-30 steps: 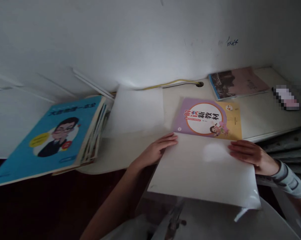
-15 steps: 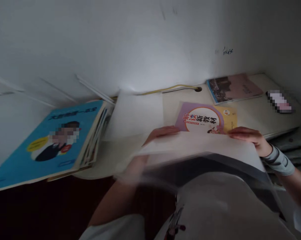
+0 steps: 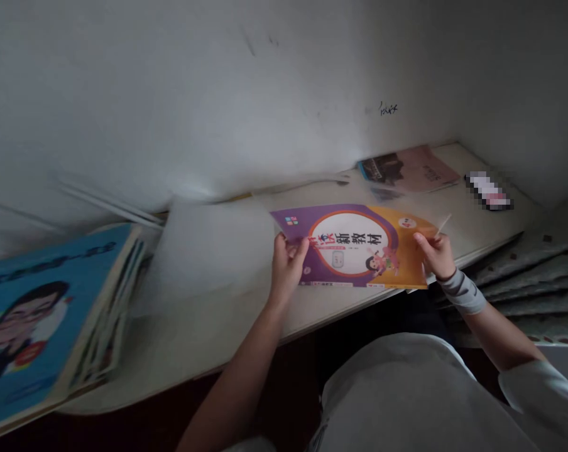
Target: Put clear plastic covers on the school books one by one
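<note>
Purple and orange on the book (image 3: 346, 242), held over the worktop (image 3: 237, 333), lower right corner at the front edge in view. Pinched at the left side by the left hand (image 3: 289, 260), at the right side by the right hand (image 3: 437, 254), thumbs on the cover, forearms slanting inward from below. Left of the book, a sheet (image 3: 213, 248), with bare room before it; farther left, a stack (image 3: 43, 314). Behind the book, rightward, a pink book (image 3: 418, 168).
</note>
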Demonstrator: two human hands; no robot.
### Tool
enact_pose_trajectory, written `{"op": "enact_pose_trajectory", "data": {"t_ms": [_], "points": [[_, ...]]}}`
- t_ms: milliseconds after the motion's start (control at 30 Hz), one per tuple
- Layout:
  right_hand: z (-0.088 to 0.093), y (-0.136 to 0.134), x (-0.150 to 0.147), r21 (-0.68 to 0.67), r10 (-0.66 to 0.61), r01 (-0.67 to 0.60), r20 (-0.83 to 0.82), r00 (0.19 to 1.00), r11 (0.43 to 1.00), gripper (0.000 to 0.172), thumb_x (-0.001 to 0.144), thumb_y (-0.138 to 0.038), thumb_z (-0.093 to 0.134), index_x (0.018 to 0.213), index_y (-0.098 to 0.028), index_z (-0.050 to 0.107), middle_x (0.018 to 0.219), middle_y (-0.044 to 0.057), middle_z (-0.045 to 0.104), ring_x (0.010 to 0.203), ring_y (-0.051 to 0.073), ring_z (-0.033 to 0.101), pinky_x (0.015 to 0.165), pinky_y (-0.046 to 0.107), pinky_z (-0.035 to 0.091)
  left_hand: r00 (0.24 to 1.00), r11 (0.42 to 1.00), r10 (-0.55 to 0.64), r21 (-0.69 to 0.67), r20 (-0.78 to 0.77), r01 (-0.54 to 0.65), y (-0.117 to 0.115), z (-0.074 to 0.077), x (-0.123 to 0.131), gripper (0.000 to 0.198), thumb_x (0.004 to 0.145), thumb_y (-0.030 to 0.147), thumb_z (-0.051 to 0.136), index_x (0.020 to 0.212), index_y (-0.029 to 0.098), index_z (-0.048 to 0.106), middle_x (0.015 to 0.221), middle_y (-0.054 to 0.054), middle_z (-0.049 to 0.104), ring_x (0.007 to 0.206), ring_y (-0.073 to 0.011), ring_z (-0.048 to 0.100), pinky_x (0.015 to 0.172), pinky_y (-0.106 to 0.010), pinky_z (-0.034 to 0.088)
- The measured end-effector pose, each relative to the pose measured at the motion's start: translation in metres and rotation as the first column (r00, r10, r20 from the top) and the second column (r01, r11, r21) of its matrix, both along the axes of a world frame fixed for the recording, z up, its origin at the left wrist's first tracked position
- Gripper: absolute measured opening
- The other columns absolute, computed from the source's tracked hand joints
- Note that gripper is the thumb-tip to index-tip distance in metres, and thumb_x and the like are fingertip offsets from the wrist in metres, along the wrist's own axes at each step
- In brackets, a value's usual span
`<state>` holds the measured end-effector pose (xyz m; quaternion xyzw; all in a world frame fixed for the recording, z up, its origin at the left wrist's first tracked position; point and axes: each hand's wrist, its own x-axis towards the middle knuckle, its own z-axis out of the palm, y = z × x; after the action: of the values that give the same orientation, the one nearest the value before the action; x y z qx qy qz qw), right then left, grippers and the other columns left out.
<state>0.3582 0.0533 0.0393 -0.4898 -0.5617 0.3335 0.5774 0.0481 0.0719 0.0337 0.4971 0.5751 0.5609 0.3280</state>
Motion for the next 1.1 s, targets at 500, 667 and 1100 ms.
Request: {"op": "enact_pose_trajectory", "data": {"t_ms": [500, 667, 1100], "points": [[-0.031, -0.011, 0.021, 0.066, -0.075, 0.074, 0.006, 0.997, 0.995, 0.049, 0.084, -0.066, 0.044, 0.092, -0.021, 0.063, 0.084, 0.007, 0.068, 0.077, 0.020, 0.064, 0.071, 0.036, 0.054, 0.816, 0.852, 0.387, 0.506, -0.429, -0.137, -0.026, 0.044, 0.007, 0.076, 0.071, 0.044, 0.072, 0.136, 0.022, 0.037, 0.142, -0.016, 0.038, 0.136, -0.0313, 0.033, 0.112, -0.051, 0.027], [-0.036, -0.016, 0.043, -0.011, 0.117, -0.116, 0.090, 0.989, 0.993, 0.033, 0.081, -0.052, 0.059, 0.095, -0.023, 0.068, 0.091, 0.004, 0.072, 0.080, 0.020, 0.066, 0.075, 0.036, 0.055, 0.806, 0.920, 0.097, 0.362, -0.585, 0.152, -0.038, 0.109, 0.059, 0.057, 0.069, 0.040, 0.075, 0.120, 0.027, 0.054, 0.139, -0.007, 0.044, 0.141, -0.0398, 0.019, 0.113, -0.062, 0.016], [-0.012, -0.021, 0.023, 0.215, 0.080, -0.119, 0.181, 0.980, 0.969, 0.036, 0.087, -0.036, 0.055, 0.055, -0.018, 0.056, 0.051, -0.003, 0.045, 0.047, 0.009, 0.040, 0.047, 0.024, 0.036, 0.224, 0.655, -0.105, 0.103, -0.969, 0.748, -0.009, 0.196, 0.178, 0.019, 0.088, 0.015, 0.048, 0.078, 0.017, 0.063, 0.072, -0.001, 0.065, 0.082, -0.0185, 0.065, 0.082, -0.039, 0.048]]}}
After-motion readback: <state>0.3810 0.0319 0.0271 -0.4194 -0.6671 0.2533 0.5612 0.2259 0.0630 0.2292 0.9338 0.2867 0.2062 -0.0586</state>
